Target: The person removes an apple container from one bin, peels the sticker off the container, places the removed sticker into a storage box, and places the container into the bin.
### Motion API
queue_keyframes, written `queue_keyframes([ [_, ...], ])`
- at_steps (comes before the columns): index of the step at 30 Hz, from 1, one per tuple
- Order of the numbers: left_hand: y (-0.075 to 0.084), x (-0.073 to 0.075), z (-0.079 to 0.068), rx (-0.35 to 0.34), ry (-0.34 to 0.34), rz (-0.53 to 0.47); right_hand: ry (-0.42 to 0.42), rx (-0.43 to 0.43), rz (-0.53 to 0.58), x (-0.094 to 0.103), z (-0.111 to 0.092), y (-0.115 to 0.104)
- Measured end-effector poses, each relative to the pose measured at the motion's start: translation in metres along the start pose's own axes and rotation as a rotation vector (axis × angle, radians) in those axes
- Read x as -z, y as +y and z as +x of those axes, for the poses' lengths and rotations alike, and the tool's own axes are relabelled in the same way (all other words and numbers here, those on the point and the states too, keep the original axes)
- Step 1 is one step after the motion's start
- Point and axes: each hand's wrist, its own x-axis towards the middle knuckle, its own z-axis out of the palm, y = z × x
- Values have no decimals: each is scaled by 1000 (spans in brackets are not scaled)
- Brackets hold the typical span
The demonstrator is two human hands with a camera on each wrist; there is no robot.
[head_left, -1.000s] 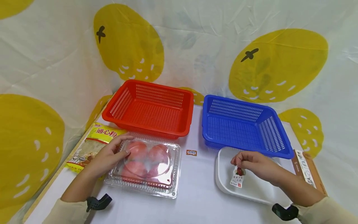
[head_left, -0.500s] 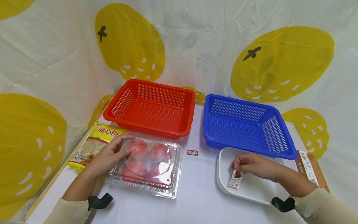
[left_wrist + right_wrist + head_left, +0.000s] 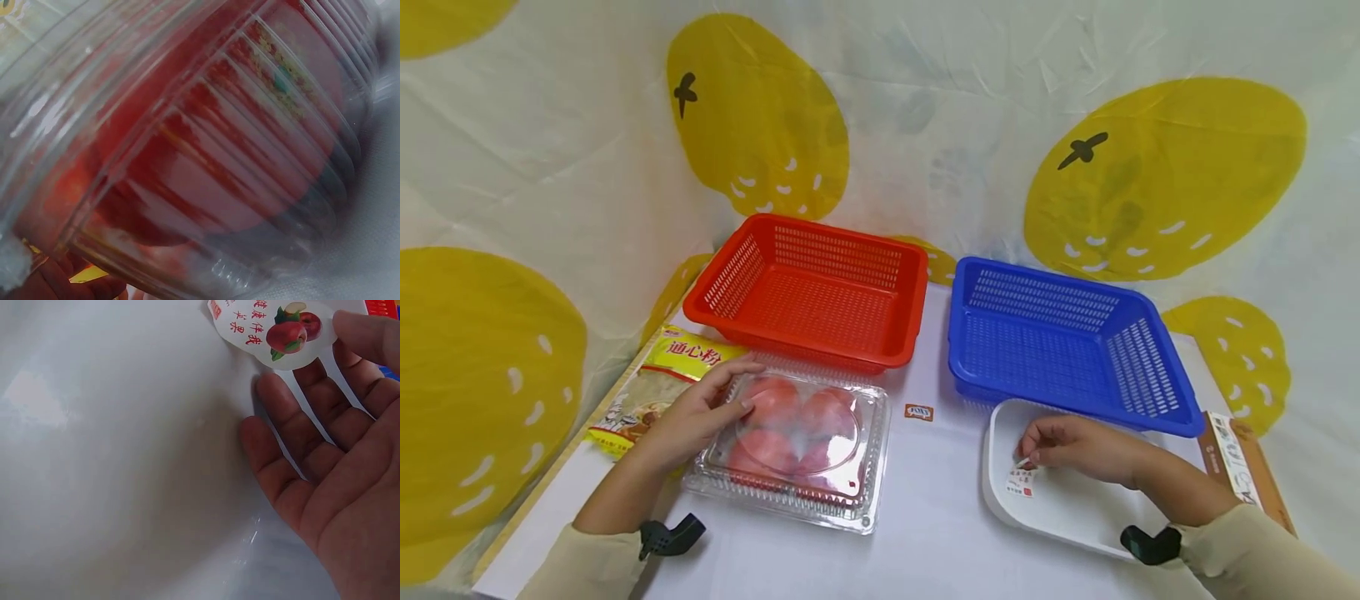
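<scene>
My left hand (image 3: 700, 417) holds the left side of a clear plastic box (image 3: 868, 467), thumb on its lid and fingers by its far left corner. Several round red fruits (image 3: 767, 450) lie inside; in the left wrist view, the ribbed box wall (image 3: 206, 156) fills the picture. Over a white plastic tray (image 3: 1000, 492), my right hand (image 3: 1075, 450) pinches a small white paper label (image 3: 1021, 482) between thumb and fingers. Red apples and red writing are printed on this label (image 3: 294, 331), as the right wrist view shows. The tray's middle is partly hidden under my hand.
Behind the box stands a red basket (image 3: 820, 346), and behind the tray a blue basket (image 3: 958, 367). A yellow food packet (image 3: 640, 400) lies left of the box. Between box and tray sits a small orange card (image 3: 919, 412). A brown box (image 3: 1262, 475) lies at the right.
The label has tipped and moved slightly down and left in my right hand, showing less of its face. My left hand stays at the box. The head view has shifted slightly.
</scene>
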Motion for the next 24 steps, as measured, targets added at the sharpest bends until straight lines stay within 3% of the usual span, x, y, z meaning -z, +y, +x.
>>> queue_keyframes([
  [24,-2,-2,0,-19,16,-27,-25,-77,-45,1,-1,6],
])
